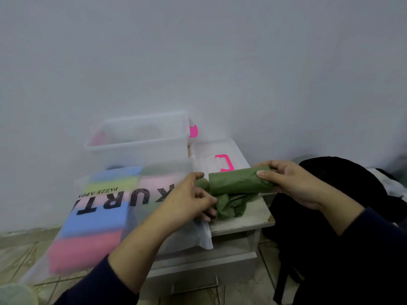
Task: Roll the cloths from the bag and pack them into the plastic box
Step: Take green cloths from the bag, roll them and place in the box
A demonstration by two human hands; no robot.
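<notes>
A green cloth (239,182) is held above the near corner of the small table (242,219), rolled for most of its length into a tube, with a loose crumpled tail hanging from its underside down toward the tabletop. The tube's right end is gripped by the right hand (290,183), thumb on the near face and fingers curled over the far side. The left end and the loose tail are pinched by the left hand (189,199), whose fingers are bent round the fabric.

The rolling step is judged to be in hand and nearly finished; the cloth is not yet packed. The plastic box (141,139) stands open at the far left of the table, against the wall, with something pink dimly seen through its side. Its lid (218,157), with a pink handle, lies just behind the roll. The bag (105,214), clear and printed with dark letters, lies on the table's left side with folded blue, pink and green cloths seen inside.

The next move is thought to call for the tail to be tucked or wound in, so that the roll is kept tight when it is carried leftward and away to the box.
</notes>
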